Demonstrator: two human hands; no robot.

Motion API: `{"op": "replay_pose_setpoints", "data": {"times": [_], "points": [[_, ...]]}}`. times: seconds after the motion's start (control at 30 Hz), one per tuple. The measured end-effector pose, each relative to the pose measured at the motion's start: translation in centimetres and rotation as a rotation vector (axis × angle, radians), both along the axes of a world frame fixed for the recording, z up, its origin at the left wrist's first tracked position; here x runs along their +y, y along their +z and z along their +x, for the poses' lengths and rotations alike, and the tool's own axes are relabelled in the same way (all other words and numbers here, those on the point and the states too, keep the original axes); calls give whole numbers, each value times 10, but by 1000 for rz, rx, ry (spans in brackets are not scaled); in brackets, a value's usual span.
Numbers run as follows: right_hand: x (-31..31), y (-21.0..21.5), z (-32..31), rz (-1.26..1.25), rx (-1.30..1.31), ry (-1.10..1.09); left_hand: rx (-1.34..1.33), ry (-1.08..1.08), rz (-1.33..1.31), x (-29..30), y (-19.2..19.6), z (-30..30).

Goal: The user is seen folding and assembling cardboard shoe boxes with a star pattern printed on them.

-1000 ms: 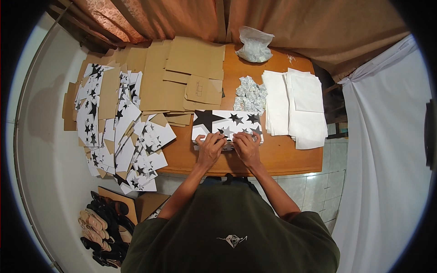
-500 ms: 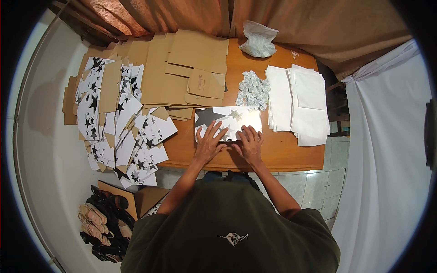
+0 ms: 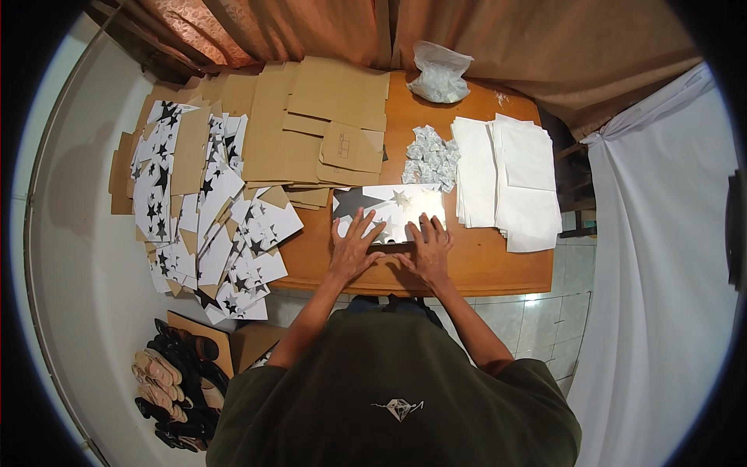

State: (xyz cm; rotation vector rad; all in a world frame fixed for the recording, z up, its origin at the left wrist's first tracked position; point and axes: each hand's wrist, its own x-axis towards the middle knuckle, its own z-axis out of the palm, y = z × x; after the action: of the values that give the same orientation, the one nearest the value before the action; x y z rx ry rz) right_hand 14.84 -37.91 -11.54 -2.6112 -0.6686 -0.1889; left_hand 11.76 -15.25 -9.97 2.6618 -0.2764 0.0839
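A: Item one, the star-printed sheet point(image 3: 393, 208). It lies flat at the middle of the worktop point(image 3: 482, 268), near the front edge, just left of the stack of white paper point(image 3: 510, 179). Glare covers its right half, so we cannot read the print there.

B: Item two, our hands. The left hand point(image 3: 354, 247) is spread on the sheet's lower left, fingers fanned out. The right hand point(image 3: 428, 247) is flat on its lower right edge. Neither grip closes on anything; both are wide open, palms pressing down.

A: Handling note, as we judge it: we keep both palms level and the pressure even, so that the sheet does not skew or creep toward the edge.

B: We also press from the middle outward, with fingertips close to the near edge, so that any fold line sets straight.

A: Item three, neighbours. Small crumpled packets point(image 3: 430, 156) sit just beyond the sheet, with flat brown cardboard point(image 3: 327, 117) behind and to the left.

B: Finished star-printed pieces point(image 3: 202, 210) are heaped at the far left, well apart from our hands.
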Motion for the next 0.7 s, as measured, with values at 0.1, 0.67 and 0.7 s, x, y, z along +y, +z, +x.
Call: {"op": "replay_pose_setpoints", "data": {"times": [0.1, 0.67, 0.7], "points": [[-1, 3, 1, -12, -23, -74, 38, 22, 64, -1, 7, -2], [-12, 45, 42, -3, -60, 39, -4, -90, -114, 15, 31, 35], [-13, 44, 43, -11, -39, 43, -8, -92, -114, 15, 27, 36]]}}
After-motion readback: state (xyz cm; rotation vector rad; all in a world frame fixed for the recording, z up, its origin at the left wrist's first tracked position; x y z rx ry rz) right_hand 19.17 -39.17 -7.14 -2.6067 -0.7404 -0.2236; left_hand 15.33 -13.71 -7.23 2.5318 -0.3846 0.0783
